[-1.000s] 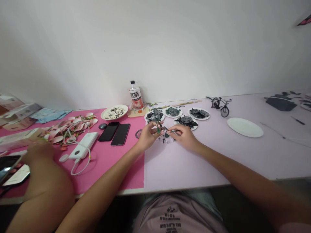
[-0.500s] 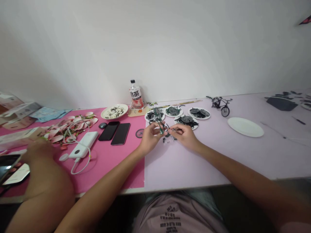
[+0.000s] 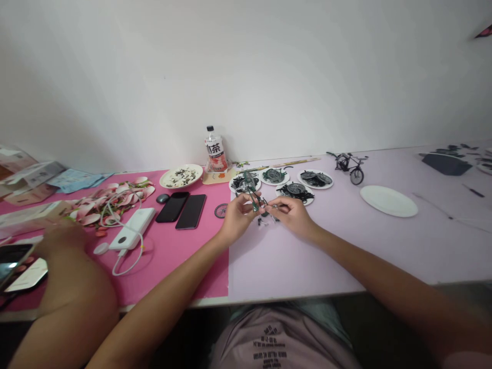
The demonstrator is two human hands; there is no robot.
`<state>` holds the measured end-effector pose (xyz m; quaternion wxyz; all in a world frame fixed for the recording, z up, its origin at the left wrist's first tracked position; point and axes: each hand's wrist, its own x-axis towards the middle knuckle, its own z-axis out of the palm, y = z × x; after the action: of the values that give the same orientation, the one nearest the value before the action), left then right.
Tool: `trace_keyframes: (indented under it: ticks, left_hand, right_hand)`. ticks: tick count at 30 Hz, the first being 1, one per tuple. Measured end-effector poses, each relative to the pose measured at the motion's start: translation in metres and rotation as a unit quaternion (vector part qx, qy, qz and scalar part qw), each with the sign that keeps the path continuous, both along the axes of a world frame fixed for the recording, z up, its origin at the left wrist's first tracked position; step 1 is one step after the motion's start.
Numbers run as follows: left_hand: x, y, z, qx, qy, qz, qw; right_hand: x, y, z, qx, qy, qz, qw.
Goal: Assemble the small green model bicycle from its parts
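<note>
Relative to the bottle (image 3: pixel 216 151), the white bowl (image 3: pixel 181 177) sits left, the toy bicycle (image 3: pixel 349 166) well to the right, both hands (image 3: pixel 239 218) nearer the person.

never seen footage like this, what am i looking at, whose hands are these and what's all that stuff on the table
No machine here: a person wears a camera on their head, looking forward and down at their own bare hands. All the pictures come from that one camera.

The left hand holds a green bicycle-like piece, and the right hand meets it with fingertips pinched; whatever those hold is too small to tell.

Beyond the hands, small plates hold dark parts. Further right are a toy bicycle and a white oval plate. On the pink side lie two dark phones, a white power bank and pink petals. Another person's arm is at far left.
</note>
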<state>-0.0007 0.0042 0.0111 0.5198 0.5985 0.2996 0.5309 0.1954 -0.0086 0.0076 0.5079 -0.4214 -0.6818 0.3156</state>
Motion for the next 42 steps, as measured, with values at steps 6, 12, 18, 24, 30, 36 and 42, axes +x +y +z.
trace_keyframes:
  ticks: [6,12,18,24,30,36,42]
  left_hand:
    - [0.0013,0.0,-0.001,-0.003,0.0,0.003,1.0]
    - [0.0031,-0.0019,-0.0004,0.005,0.005,0.002,1.0]
    - [0.0009,0.002,-0.0032,0.017,-0.002,-0.003,1.0]
    - [-0.0003,0.004,-0.0055,0.02,-0.01,-0.01,1.0]
    - [-0.0006,0.0037,-0.0066,0.032,-0.007,-0.008,0.999]
    - [-0.0016,0.0045,-0.0079,0.025,-0.003,-0.007,1.0]
    - [-0.0022,0.0056,-0.0094,0.024,0.0,-0.008,1.0]
  right_hand:
    - [-0.0006,-0.0008,0.0006,-0.005,0.001,0.002,1.0]
    - [-0.0006,0.0005,0.0001,0.001,-0.003,0.011,1.0]
    - [0.0003,0.0009,0.0005,0.029,-0.041,0.018,0.999]
    - [0.0024,0.0031,-0.0012,0.067,-0.073,0.022,0.995]
    - [0.0033,0.0033,-0.0008,0.075,-0.084,0.034,0.993]
    - [0.0032,0.0035,0.0002,0.082,-0.08,0.043,0.993]
    - [0.0038,0.0029,0.0007,0.084,-0.093,0.037,0.991]
